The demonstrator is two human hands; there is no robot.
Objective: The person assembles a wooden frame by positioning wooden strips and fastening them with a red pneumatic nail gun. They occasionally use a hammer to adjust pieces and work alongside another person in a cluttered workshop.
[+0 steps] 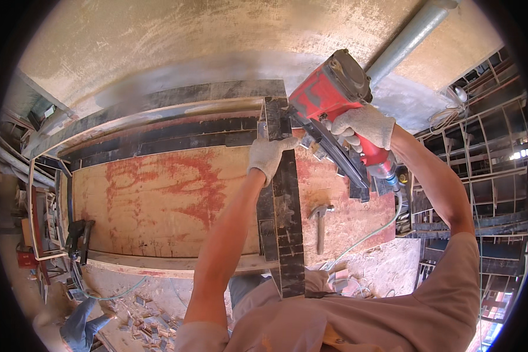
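A: Head view, what's the right hand [364, 126] doing?
B: Wearing a pale knit glove, fingers wrapping tight around the handle of the red-and-black nail gun [325, 94]. Its nose is sitting at the far end of the long, narrow black board piece [287, 217]; can't tell if it's touching.
A: Left hand [268, 155]?
B: Also gloved, resting on that board near the nose, thumb stretching across it. Can't tell how far the fingers are closing.
A: Around them?
B: Board's lying across the red-stained plywood counter [141, 205]. Wooden-handled claw hammer [321, 229] is lying right of it.
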